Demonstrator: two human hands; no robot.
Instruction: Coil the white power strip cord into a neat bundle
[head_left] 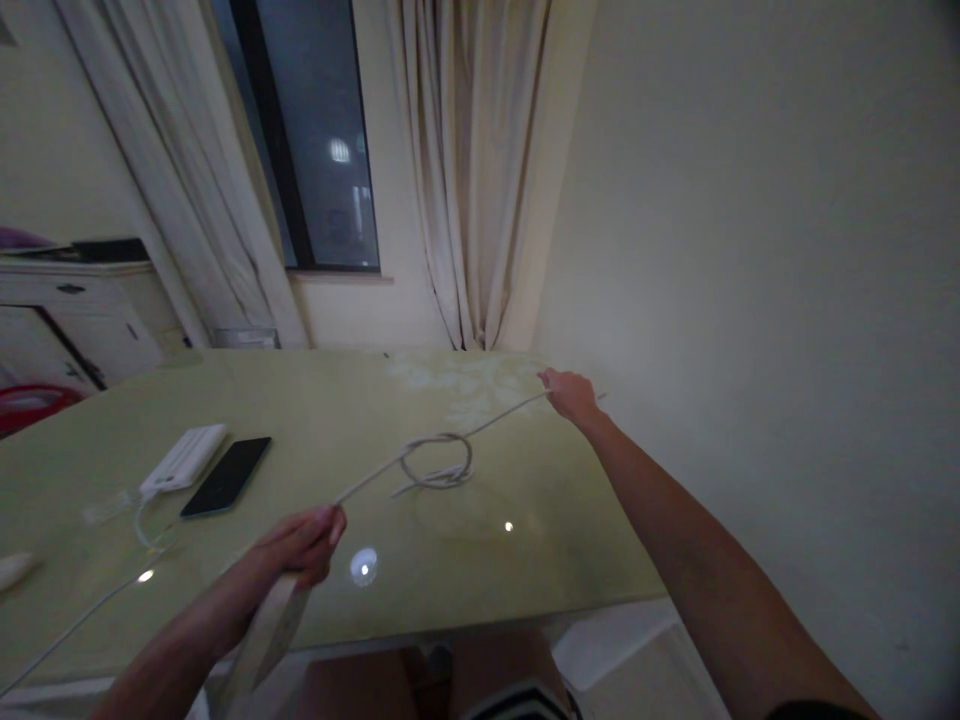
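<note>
A thin white rope (367, 483) stretches between my two hands above the table. Midway along it is a round loop (471, 455) with a twisted, knotted part at its lower side and a short free end pointing left. My left hand (307, 545) is closed around the rope at the lower left. Below that hand hangs a wide, pale strip (274, 635); whether it belongs to the rope I cannot tell. At the far right, near the wall, my right hand (571, 395) grips the rope's other side, and a short tail pokes out past the wrist.
A black phone (226, 477) lies beside a white power bank (184, 458) with a white cable (82, 615) on the pale green glossy table (570, 560). A wall (750, 250) borders the right side. Curtains (480, 180) and a window (322, 130) stand behind; a cabinet (82, 320) is at left.
</note>
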